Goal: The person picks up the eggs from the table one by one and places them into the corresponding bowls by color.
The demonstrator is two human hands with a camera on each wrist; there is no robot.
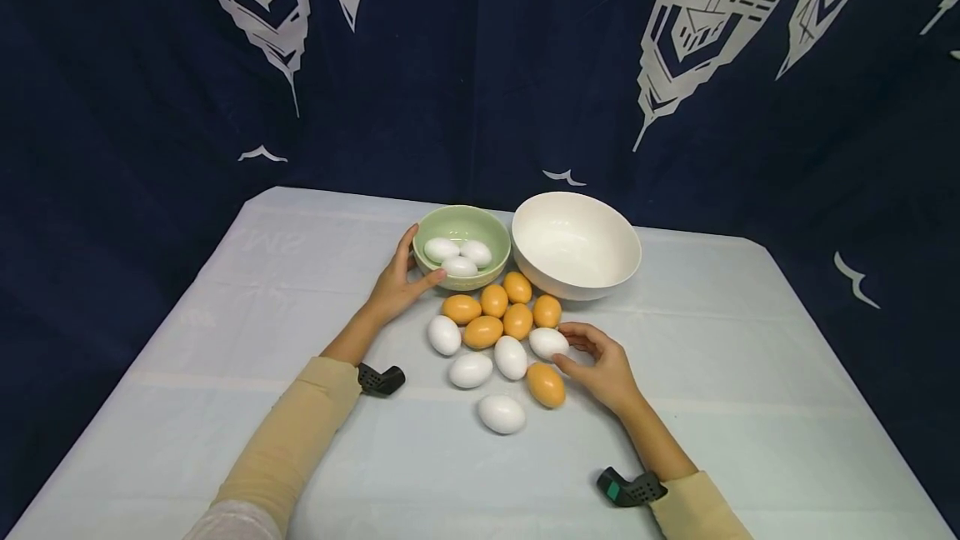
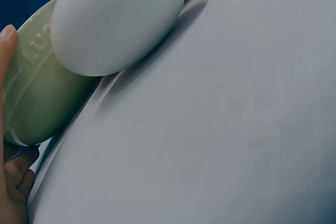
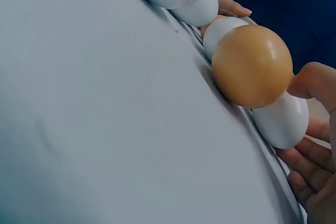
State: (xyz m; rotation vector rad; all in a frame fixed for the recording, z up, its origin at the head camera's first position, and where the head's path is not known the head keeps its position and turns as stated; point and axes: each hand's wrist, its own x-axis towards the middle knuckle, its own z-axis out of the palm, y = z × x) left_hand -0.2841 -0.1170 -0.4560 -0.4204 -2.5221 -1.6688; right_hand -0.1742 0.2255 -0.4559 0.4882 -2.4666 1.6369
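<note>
My left hand (image 1: 397,288) holds the small green bowl (image 1: 462,283) at its left side, thumb at the near rim and fingers along the outer wall. Inside the bowl lie three white eggs (image 1: 459,266). My right hand (image 1: 606,367) grips a white egg (image 1: 548,343) at the right of the egg group, thumb on the near side and fingers round its far side. In the right wrist view an orange egg (image 3: 252,66) partly covers that white egg (image 3: 283,119). The left wrist view shows the bowl's wall (image 2: 44,93) behind a large white egg (image 2: 118,22).
A larger white bowl (image 1: 576,244) stands beside the green one. Several orange eggs (image 1: 483,332) cluster in front of the bowls, with white eggs (image 1: 471,371) nearer me. One orange egg (image 1: 546,384) lies just left of my right hand. A white cloth (image 1: 247,340) covers the table.
</note>
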